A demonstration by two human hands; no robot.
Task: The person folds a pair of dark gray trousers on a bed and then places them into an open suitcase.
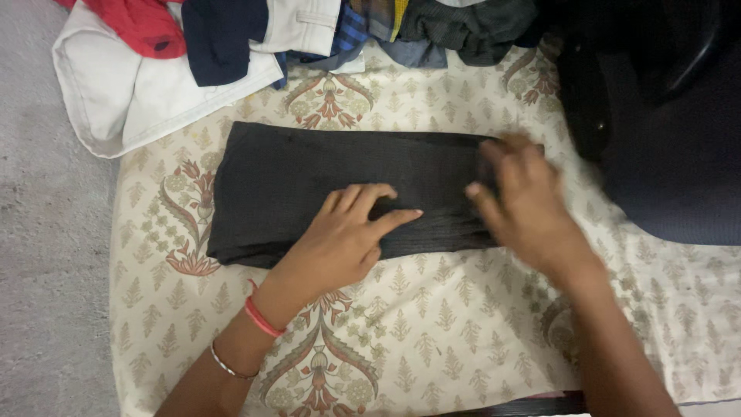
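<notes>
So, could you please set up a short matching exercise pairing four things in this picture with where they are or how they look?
Things:
1. left hand
2. right hand
3. white garment
4. red band

Descriptions:
A. on the left wrist
B. blurred, at the right end of the folded dark garment
C. in the clothes pile at the upper left
D. flat, fingers spread, on the folded dark garment's near edge

Pairs: 1-D, 2-B, 3-C, 4-A
</notes>
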